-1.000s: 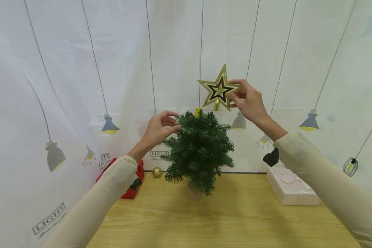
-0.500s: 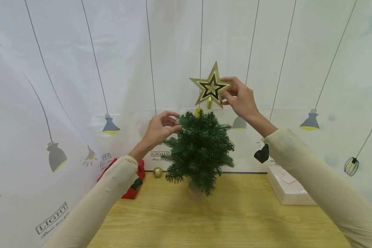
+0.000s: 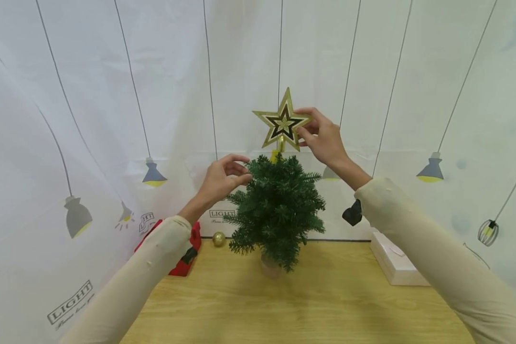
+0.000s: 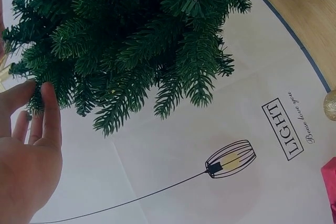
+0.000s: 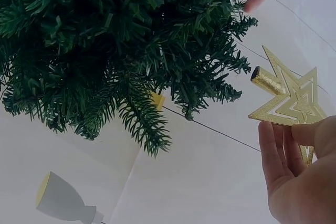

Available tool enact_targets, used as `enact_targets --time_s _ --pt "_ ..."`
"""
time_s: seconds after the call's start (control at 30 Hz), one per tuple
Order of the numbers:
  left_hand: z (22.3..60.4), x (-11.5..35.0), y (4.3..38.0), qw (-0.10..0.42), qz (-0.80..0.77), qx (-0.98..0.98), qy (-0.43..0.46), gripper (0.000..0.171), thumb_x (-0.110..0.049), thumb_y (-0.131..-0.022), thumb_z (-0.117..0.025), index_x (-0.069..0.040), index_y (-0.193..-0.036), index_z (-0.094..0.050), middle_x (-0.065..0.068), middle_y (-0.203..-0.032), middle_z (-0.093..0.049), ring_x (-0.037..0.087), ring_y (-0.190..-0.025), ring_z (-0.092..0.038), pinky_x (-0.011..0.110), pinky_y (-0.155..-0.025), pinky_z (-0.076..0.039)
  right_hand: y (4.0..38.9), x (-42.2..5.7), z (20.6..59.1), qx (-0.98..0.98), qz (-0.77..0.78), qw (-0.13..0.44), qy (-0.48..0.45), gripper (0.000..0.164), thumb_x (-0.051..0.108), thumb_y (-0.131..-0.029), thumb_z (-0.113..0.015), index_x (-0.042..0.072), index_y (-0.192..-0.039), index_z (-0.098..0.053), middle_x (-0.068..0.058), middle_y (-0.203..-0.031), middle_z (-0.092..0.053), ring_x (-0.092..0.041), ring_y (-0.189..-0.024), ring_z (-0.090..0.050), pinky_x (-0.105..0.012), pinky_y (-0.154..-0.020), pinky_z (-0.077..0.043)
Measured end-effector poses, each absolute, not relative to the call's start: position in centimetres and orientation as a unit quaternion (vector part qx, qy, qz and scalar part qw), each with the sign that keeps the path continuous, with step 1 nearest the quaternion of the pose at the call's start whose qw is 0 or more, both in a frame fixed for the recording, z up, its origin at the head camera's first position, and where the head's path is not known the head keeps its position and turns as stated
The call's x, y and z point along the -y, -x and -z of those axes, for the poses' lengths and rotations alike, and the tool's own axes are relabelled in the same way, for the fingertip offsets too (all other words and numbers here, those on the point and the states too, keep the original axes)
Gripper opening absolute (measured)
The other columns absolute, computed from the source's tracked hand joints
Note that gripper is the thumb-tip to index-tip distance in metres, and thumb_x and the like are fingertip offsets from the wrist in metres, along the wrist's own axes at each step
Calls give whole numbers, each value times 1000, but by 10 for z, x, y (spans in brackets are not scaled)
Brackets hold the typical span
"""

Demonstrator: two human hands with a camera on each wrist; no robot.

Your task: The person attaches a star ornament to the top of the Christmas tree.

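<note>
A small green artificial Christmas tree (image 3: 279,205) stands upright on the table in a pale base. My right hand (image 3: 324,138) pinches a gold star tree topper (image 3: 284,123) by its right-hand point. The star is upright above the treetop, and in the right wrist view the open end of its gold tube (image 5: 268,81) points at the top sprigs, a little apart from them. At the tree's upper left, my left hand (image 3: 221,179) holds a branch tip (image 4: 35,100) between thumb and fingers, as the left wrist view shows.
On the wooden table (image 3: 309,306), a gold ball (image 3: 219,239) lies at the back, left of the tree. A red box (image 3: 185,260) is partly behind the left sleeve. At the right sits a pale pink box (image 3: 397,265), partly behind the right sleeve. A lamp-printed white backdrop (image 3: 172,71) hangs behind.
My right hand has moved left with the star, from the upper right of the tree to above its top. The left hand has stayed in place at the branch.
</note>
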State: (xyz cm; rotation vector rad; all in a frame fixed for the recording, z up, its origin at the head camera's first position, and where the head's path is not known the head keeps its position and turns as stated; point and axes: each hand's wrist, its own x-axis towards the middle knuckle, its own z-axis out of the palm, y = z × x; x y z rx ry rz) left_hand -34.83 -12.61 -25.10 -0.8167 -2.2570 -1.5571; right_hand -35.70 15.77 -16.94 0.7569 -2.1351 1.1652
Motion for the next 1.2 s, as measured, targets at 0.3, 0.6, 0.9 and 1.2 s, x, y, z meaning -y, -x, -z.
enact_targets --time_s 0.3,0.6,0.9,1.2 --pt "250 127 349 153 524 788 285 42 -8 -94 -78 -4 -133 -65 13 -105 -72 26 -95 -73 36 -84 -60 360 -156 175 808 -424 293 -286 40 6 -105 -61 11 -144 -58 -20 -107 -74 -31 -96 -74 -31 -77 -63" --pt "251 128 349 150 522 792 280 42 -8 -94 -79 -5 -133 -66 13 -105 -73 32 -97 -73 37 -84 -60 360 -152 184 805 -426 290 -293 39 6 -105 -61 12 -144 -58 -20 -106 -74 -31 -95 -74 -27 -76 -62" --pt "250 127 349 151 525 789 282 42 -8 -93 -79 -5 -133 -65 12 -104 -73 25 -94 -73 38 -86 -60 362 -153 192 805 -418 289 -307 39 4 -106 -59 10 -144 -58 -20 -107 -74 -31 -97 -74 -36 -78 -64" --pt "251 129 347 148 529 789 277 40 -8 -93 -79 -7 -131 -67 12 -104 -73 33 -98 -73 39 -86 -60 361 -152 205 807 -410 292 -309 39 7 -105 -62 11 -143 -58 -19 -105 -75 -30 -95 -74 -42 -79 -64"
